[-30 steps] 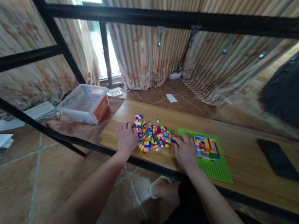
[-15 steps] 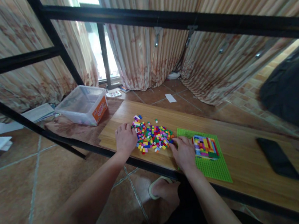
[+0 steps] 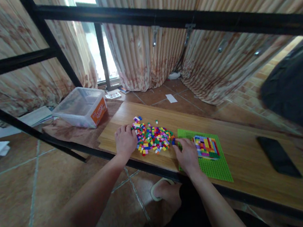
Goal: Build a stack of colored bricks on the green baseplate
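Note:
A heap of small multicoloured toy bricks (image 3: 153,137) lies spread on the wooden board. At its left edge rests my left hand (image 3: 126,141), palm down, fingers loosely laid on the board and touching the nearest bricks. My right hand (image 3: 187,156) is at the heap's right side, over the left part of a green baseplate (image 3: 217,171). Its thumb and forefinger come together at a dark blue brick (image 3: 173,140). Beside that hand, a block of built-up coloured bricks (image 3: 206,147) sits on the baseplate, its left edge partly hidden by my fingers.
A clear plastic tub (image 3: 79,108) with an orange label stands beyond the board's left end on a brown cloth (image 3: 64,131). A black phone (image 3: 278,156) lies towards the right of the board (image 3: 242,150). Black metal bars (image 3: 138,16) cross in front of the curtains.
The view has shifted slightly. My right hand has drawn a little to the right of the heap, fingers still together. My left hand stays by the heap's left edge.

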`<state>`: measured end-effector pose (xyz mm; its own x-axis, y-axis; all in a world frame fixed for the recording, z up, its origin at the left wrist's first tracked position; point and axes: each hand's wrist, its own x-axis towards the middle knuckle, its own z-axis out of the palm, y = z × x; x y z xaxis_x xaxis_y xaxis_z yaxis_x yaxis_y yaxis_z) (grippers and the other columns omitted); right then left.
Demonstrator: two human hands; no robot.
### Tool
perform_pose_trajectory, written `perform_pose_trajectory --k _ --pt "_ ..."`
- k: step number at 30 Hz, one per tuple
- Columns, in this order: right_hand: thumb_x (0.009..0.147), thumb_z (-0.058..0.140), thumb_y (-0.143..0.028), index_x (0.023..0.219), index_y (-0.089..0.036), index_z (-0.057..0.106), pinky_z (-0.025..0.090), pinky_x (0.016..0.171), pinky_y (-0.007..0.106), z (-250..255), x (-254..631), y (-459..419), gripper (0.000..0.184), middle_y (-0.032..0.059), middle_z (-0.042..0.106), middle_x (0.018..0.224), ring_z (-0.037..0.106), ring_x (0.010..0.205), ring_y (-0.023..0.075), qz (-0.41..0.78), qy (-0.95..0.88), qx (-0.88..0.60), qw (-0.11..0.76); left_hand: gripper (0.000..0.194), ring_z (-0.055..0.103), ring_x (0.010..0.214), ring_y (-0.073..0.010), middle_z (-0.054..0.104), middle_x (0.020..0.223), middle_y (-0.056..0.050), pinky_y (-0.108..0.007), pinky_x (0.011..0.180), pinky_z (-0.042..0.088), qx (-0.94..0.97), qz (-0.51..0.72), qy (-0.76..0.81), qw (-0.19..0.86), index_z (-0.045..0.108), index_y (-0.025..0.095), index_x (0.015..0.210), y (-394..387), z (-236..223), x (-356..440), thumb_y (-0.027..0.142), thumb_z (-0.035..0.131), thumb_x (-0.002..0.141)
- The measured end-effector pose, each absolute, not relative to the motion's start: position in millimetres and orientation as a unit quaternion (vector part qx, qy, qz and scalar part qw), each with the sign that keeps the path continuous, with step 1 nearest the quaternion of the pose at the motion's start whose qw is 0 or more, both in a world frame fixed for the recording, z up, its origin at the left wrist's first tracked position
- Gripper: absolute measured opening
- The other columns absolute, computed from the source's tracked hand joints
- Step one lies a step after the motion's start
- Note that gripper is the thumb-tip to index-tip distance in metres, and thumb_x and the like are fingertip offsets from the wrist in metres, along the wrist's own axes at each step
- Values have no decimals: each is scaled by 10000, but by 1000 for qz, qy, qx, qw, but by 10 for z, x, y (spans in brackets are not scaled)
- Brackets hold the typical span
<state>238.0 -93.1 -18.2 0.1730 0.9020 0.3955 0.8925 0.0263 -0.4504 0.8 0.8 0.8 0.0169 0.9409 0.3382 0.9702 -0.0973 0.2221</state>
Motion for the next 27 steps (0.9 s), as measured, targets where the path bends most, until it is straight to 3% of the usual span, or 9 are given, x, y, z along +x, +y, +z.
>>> perform_pose_trajectory --k 5,10,15,19,27 --pt "872 552 -321 1036 -156 688 382 940 429 -186 2376 -893 270 133 646 1024 534 979 270 -21 -643 -718 266 329 523 1110 -318 630 1179 -123 -442 939 391 -710 -199 -674 32 625 181 1131 13 -1 7 281 376 940" --pt "871 574 -408 930 -151 692 384 915 432 -190 2320 -868 289 146 630 1001 523 980 280 -33 -625 -729 278 327 526 1108 -312 629 1173 -126 -442 945 390 -711 -206 -672 33 622 180 1135 7 1 5 274 380 937" --pt "883 542 -324 866 -161 690 389 891 411 -165 2264 -854 220 131 631 966 527 944 260 -25 -628 -723 287 330 526 1117 -317 627 1183 -133 -452 950 389 -713 -205 -670 23 622 179 1140 -2 28 5 276 382 936" --pt "885 495 -260 858 -173 681 403 879 398 -91 2242 -891 207 115 656 931 551 927 245 -12 -622 -717 315 335 523 1134 -317 624 1204 -135 -453 957 388 -713 -201 -671 21 625 178 1139 0 30 0 277 375 940" --pt "880 512 -339 1047 -164 683 510 801 379 207 2504 -1241 296 114 709 984 655 848 224 120 -555 -701 431 349 529 1132 -325 616 1230 -145 -456 954 392 -716 -204 -667 30 624 170 1148 22 -8 -12 298 375 940"
